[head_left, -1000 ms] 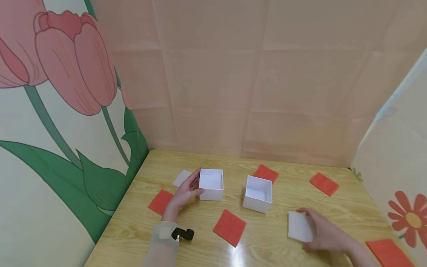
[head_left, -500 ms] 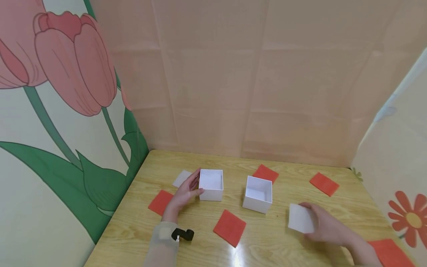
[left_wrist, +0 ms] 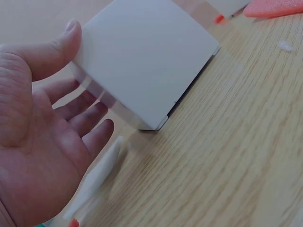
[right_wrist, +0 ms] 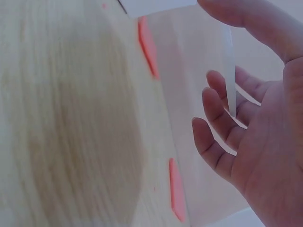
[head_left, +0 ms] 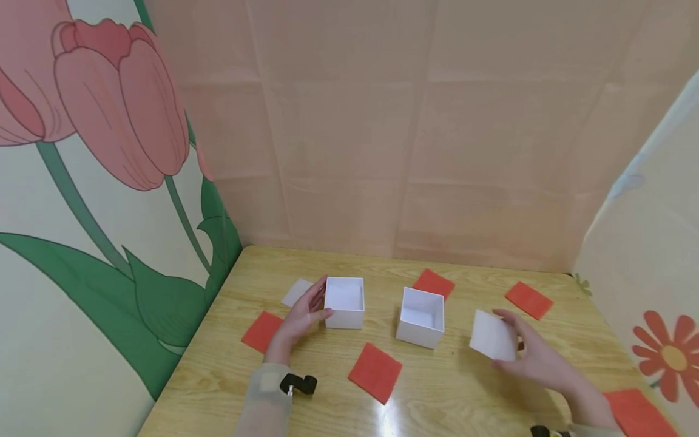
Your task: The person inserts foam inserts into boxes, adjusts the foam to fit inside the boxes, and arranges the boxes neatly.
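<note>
Two white open-topped boxes stand on the wooden table. My left hand holds the left box by its left side, thumb at the near face and fingers behind; the left wrist view shows that hand against the box. The right box stands apart, untouched. Raised above the table to its right, a thin white square is pinched by its edges in my right hand. In the right wrist view the square appears nearly edge-on beside the hand.
Flat red squares lie around the boxes: one in front, one behind the right box, one at the back right, others at left and lower right. Another white square lies behind my left hand. Printed cloths surround the wooden table.
My right hand has lifted the white square up off the table and tilted it. The left hand and both boxes have stayed in place.
</note>
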Demonstrator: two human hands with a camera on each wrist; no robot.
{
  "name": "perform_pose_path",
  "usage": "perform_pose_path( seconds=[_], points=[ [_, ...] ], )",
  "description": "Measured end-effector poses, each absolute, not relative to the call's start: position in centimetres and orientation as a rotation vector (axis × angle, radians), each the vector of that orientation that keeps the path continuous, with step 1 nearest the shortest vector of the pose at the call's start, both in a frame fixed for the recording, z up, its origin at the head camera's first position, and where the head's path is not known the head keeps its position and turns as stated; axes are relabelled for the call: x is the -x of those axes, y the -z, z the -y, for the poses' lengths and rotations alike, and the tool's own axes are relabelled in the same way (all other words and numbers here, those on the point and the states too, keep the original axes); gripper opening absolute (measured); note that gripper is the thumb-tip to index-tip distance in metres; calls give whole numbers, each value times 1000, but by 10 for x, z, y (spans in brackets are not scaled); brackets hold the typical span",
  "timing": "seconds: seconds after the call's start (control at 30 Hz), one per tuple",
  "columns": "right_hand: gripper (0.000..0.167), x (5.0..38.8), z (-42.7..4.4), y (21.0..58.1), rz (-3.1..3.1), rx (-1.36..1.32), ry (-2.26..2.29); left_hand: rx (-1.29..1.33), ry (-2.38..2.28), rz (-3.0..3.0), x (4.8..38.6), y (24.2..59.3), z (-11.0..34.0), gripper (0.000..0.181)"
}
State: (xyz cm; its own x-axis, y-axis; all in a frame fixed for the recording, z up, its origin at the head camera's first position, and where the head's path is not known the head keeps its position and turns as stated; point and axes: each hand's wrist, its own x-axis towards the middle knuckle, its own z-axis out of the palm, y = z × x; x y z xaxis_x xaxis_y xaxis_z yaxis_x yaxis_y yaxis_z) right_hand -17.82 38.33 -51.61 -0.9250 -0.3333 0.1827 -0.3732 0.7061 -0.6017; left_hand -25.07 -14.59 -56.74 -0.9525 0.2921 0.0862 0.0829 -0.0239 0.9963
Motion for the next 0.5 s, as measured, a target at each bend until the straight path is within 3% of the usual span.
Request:
perform_pose_path(
  seconds=[0.5],
  points=[
    [92,184,-358,503,2794,-591,-1167,-398,-2120,-2056,249,566,147,87]
  ],
)
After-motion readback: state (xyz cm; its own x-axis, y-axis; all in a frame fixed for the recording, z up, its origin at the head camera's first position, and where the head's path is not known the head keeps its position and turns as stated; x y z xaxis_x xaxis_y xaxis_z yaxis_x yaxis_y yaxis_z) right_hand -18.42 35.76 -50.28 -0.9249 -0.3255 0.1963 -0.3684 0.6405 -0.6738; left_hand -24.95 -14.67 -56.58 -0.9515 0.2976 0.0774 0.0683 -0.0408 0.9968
